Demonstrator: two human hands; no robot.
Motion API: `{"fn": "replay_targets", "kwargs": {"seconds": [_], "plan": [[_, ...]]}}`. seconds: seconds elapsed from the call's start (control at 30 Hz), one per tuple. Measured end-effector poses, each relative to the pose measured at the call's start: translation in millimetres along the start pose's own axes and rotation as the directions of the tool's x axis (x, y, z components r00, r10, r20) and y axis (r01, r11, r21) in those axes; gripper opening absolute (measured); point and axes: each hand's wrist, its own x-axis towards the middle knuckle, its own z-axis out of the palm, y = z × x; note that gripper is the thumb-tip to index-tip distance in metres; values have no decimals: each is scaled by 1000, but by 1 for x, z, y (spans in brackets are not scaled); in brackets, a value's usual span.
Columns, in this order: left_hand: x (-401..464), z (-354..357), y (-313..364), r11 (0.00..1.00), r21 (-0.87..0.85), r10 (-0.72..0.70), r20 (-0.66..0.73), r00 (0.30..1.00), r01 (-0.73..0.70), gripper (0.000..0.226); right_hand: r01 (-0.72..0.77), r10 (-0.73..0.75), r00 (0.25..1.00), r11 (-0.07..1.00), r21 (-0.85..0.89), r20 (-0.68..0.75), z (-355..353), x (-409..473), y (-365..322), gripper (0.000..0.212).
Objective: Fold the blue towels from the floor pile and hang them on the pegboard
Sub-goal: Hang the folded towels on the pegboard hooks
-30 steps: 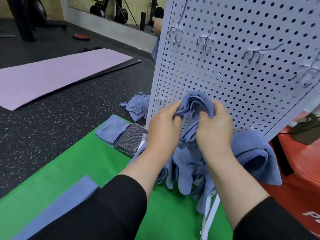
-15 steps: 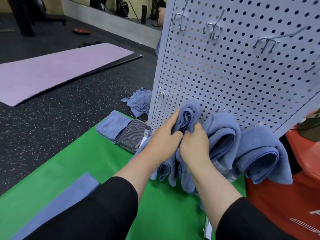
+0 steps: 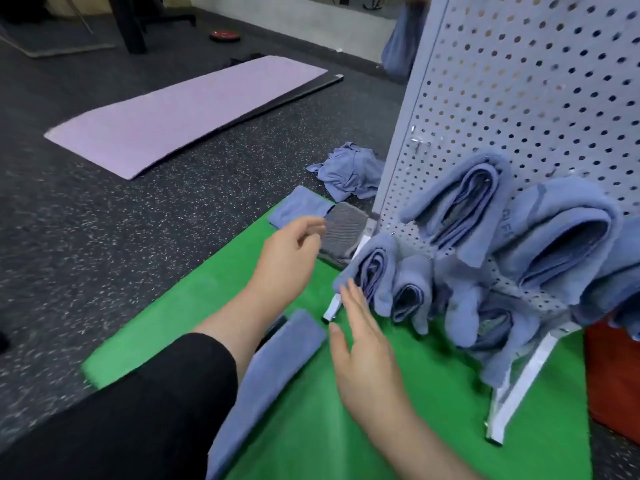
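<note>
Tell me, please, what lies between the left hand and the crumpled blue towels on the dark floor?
In the head view, a flat folded blue towel and a grey striped cloth beside it lie between the left hand and the crumpled towels.

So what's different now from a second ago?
Both hands let go of the folded towel, now hanging on the pegboard, and drew back open: left hand, right hand. The crumpled floor pile and green mat stayed put.
</note>
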Motion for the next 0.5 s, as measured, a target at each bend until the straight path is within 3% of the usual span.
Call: {"fn": "replay_targets", "kwargs": {"seconds": [0.07,0.2,0.4,0.5], "plan": [[-7,-41,-42,971,194,-126,-71,990,137,27,32,-20,983,997,-66,184,25,3,0,53],[-49,-107,-128,745,578,-371,-57,927,334,31,164,-77,907,970,-177,414,82,16,-4,49],[-99,-141,-212,635,704,-474,30,880,317,47,380,-67,756,855,-354,651,176,31,15,56],[-103,-134,-227,643,723,-451,89,888,254,25,431,6,710,787,-442,704,201,31,24,66]]}}
